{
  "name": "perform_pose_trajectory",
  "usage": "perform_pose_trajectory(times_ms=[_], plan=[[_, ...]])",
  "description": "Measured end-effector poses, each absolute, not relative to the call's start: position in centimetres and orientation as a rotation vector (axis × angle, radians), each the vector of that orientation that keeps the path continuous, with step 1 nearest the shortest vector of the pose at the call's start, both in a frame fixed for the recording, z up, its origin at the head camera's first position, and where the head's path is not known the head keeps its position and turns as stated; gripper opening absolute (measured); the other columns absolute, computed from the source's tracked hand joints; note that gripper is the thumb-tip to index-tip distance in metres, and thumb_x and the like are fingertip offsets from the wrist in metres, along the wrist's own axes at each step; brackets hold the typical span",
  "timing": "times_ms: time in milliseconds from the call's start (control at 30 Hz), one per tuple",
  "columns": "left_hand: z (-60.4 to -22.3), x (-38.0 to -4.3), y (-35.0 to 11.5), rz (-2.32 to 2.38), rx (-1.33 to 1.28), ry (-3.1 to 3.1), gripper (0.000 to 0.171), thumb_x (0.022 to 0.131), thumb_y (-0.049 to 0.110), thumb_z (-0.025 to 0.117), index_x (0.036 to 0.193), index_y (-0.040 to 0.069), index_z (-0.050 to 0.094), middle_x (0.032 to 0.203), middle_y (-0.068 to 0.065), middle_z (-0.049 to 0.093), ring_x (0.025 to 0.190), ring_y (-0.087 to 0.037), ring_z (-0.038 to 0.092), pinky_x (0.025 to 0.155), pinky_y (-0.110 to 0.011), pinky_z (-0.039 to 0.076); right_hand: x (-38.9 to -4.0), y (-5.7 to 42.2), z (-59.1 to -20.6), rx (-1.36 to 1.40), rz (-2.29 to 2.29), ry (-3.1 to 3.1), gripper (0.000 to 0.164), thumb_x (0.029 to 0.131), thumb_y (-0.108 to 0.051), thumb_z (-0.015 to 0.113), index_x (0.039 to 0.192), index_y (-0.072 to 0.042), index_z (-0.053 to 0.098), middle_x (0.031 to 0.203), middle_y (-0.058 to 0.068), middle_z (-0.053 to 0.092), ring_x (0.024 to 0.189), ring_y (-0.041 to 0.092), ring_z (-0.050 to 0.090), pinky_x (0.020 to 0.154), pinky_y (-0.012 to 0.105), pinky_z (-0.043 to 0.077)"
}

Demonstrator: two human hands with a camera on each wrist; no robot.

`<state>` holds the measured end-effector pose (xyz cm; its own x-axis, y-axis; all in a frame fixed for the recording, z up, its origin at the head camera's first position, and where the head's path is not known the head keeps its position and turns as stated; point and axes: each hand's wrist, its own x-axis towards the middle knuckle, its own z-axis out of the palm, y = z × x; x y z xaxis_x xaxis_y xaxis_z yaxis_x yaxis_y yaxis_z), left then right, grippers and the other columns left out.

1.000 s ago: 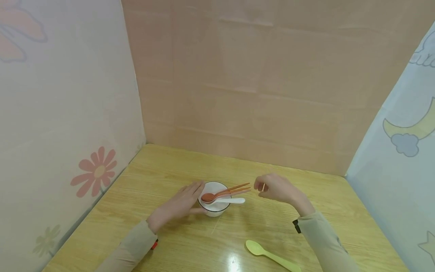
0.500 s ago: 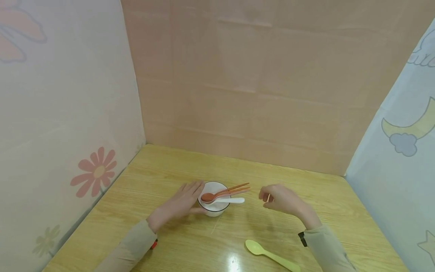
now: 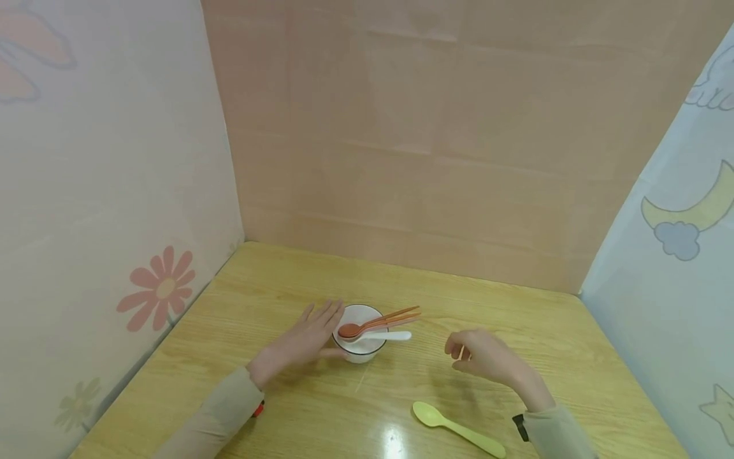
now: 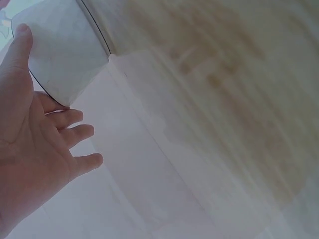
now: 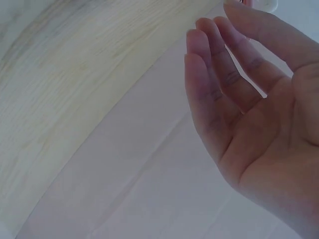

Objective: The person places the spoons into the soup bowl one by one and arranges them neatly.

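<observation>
A white bowl (image 3: 358, 358) with a dark rim stands on the table. Across it lie a red-orange spoon (image 3: 349, 330), a white spoon (image 3: 400, 336) and thin orange sticks (image 3: 406, 312), their ends jutting out to the right. Against the bowl's left side rests my left hand (image 3: 306, 336), thumb at the near wall and fingers extended. The left wrist view shows the thumb (image 4: 21, 42) on the bowl's wall, the other fingers spread. To the right of the bowl my right hand (image 3: 484, 357) hovers, fingers loosely curved and holding nothing.
A yellow-green spoon (image 3: 459, 430) lies near the front of the wooden table (image 3: 298, 268), its bowl end pointing left. Upright panels border the table: a peach back wall (image 3: 413, 153), a flowered left wall (image 3: 115, 166) and a right wall (image 3: 671, 299) with a moon.
My right hand has drawn back to the right and toward me, away from the utensils' ends. My left hand stays at the bowl, which has not visibly moved on the table.
</observation>
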<state>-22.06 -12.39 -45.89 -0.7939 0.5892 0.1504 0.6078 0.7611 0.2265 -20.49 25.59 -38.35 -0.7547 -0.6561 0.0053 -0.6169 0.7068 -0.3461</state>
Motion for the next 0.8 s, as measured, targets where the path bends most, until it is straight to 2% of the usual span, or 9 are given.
perform_pose_trajectory(times_ms=[300, 800], plan=[[-45.9, -22.3, -12.4, -0.376, -0.983, -2.87, 0.093, 0.091, 0.056, 0.061, 0.153, -0.006, 0.028, 0.162, -0.023, 0.026, 0.149, -0.041, 0.029, 0.118, -0.066, 0.024, -19.5, 26.6, -39.1, -1.02, -0.549, 2.78, 0.017, 0.083, -0.007, 0.077, 0.097, -0.005, 0.069, 0.088, 0.003, 0.07, 0.073, 0.003, 0.062, 0.062, 0.018, 0.052], [-46.0, -22.1, -12.4, -0.379, -0.968, -2.869, 0.094, 0.091, 0.057, 0.061, 0.153, -0.005, 0.028, 0.162, -0.022, 0.027, 0.149, -0.04, 0.029, 0.118, -0.065, 0.026, -18.2, 28.1, -40.4, -0.966, -0.619, 2.758, 0.014, 0.084, -0.006, 0.075, 0.096, -0.006, 0.069, 0.087, 0.001, 0.071, 0.074, 0.0, 0.061, 0.062, 0.018, 0.052]])
